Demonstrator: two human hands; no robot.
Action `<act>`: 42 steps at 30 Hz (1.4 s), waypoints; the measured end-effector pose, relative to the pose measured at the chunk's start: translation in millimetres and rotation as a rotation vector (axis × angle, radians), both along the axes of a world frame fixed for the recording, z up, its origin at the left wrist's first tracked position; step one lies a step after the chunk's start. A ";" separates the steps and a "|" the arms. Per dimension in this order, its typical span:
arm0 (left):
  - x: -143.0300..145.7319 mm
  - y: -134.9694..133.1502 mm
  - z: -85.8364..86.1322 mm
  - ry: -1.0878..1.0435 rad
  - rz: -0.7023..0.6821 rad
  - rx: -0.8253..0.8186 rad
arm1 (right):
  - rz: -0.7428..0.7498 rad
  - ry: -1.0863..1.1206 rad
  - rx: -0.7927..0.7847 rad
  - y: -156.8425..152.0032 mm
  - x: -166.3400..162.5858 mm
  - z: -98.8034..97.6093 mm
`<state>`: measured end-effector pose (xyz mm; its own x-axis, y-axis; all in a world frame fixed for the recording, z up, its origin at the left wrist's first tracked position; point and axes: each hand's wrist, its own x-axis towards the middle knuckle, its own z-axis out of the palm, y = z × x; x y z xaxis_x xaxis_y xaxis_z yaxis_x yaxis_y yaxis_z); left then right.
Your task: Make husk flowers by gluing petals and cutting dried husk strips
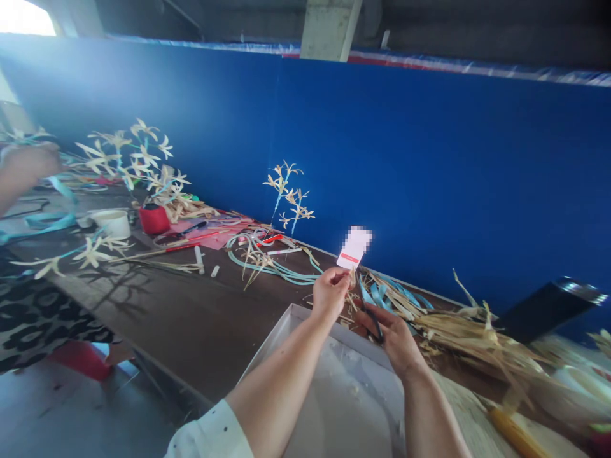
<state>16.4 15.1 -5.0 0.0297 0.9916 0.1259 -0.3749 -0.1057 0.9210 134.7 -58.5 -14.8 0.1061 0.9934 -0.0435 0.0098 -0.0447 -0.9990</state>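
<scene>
My left hand [329, 295] is closed in a pinch on a small pale strip of dried husk [353, 277], just in front of the blue wall. In my right hand [392, 336] is a pair of scissors [372, 323] with dark handles, its blades pointing up beside the pinched strip. Whether the blades are spread is hard to make out. Right behind my left fingertips is a white card or screen [349, 256], partly blurred out. Under my forearms lies a shallow white box [329, 388] with small scraps in it.
Husk flowers on blue stems [121, 152] stand at left, near a red pot [154, 219] and a white cup [112, 224]. Pale blue cord [286, 275] loops mid-table. Dried husks [458, 331] and a dark cylinder [548, 310] lie right. Another person's hand [31, 166] is far left.
</scene>
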 end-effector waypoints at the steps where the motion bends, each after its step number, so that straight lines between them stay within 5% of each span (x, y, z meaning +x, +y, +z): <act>1: -0.3 -1.0 1.0 -0.002 -0.009 -0.014 | 0.002 0.001 0.002 0.2 0.4 -0.6; 13: -5.3 -7.8 10.4 0.128 -0.055 -0.001 | -0.095 0.039 0.035 2.1 2.1 -2.6; 32: -3.3 -4.0 -5.8 0.374 0.079 0.326 | -0.208 0.065 0.045 -0.4 -0.1 3.8; 42: -3.6 -4.4 -4.4 0.378 0.010 0.257 | -0.191 0.043 0.090 1.6 4.4 -1.2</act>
<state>12.8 10.6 -9.4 0.1118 0.9300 0.3502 -0.0150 -0.3508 0.9363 139.1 -56.8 -16.0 0.2932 0.9554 0.0359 -0.0333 0.0478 -0.9983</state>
